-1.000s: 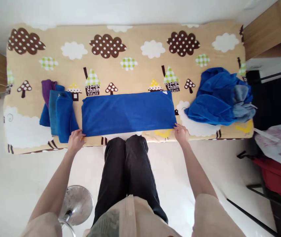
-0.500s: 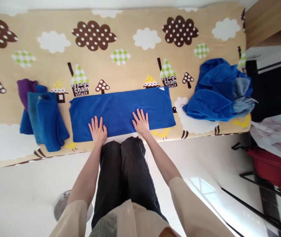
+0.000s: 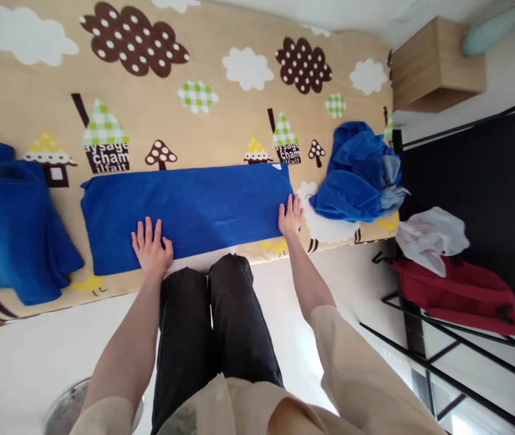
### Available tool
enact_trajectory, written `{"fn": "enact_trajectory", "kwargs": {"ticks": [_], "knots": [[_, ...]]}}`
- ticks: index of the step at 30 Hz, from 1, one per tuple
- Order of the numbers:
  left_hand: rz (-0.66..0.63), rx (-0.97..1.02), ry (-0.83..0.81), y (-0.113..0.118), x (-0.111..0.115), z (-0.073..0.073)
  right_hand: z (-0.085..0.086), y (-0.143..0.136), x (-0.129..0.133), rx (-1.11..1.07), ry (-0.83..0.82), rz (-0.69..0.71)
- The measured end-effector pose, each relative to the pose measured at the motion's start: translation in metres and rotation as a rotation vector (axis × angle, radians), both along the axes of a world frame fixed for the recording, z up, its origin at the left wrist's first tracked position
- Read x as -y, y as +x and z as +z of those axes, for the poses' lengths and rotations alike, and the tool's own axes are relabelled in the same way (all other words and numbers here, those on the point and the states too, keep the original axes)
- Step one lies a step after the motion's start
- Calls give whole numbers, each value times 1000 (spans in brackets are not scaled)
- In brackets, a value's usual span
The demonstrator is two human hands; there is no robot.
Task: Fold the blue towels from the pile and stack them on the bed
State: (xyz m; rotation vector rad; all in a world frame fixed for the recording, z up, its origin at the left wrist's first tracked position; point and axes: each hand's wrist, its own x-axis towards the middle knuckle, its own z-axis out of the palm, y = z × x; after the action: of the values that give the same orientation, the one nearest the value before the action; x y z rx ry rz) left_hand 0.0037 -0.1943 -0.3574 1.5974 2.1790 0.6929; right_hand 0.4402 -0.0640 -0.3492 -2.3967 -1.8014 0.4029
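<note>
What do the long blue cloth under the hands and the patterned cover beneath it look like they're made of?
The long blue folded cloth looks like soft, matte terry or microfibre: fuzzy and without sheen. The beige cartoon-print cover seems a smooth printed fleece or cotton; which one is unclear.

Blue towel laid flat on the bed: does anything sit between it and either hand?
Nothing visible does. The left hand lies flat on the blue towel near its front edge, and the right hand rests on its right end, both in direct contact.
</note>
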Motion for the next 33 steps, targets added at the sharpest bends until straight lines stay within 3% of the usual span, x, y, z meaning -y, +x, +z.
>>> {"fn": "enact_trajectory", "kwargs": {"ticks": [2, 4, 9, 13, 16, 23, 33], "knots": [[-2, 25, -4, -1, 0, -2, 3, -7, -7, 2, -11, -86], [2, 47, -9, -2, 0, -3, 6, -27, -11, 44, 18, -88], [12, 76, -15, -2, 0, -7, 1, -106, -6, 67, 23, 304], [16, 91, -13, -2, 1, -10, -10, -144, -5, 86, 31, 274], [10, 116, -5, -3, 2, -13, -14, -136, -23, 107, 44, 242], [9, 86, -9, -3, 3, -15, -18, -71, -94, 147, 64, 103], [11, 59, -32, -3, 3, -15, -16, -22, -137, 177, -36, 80]]}}
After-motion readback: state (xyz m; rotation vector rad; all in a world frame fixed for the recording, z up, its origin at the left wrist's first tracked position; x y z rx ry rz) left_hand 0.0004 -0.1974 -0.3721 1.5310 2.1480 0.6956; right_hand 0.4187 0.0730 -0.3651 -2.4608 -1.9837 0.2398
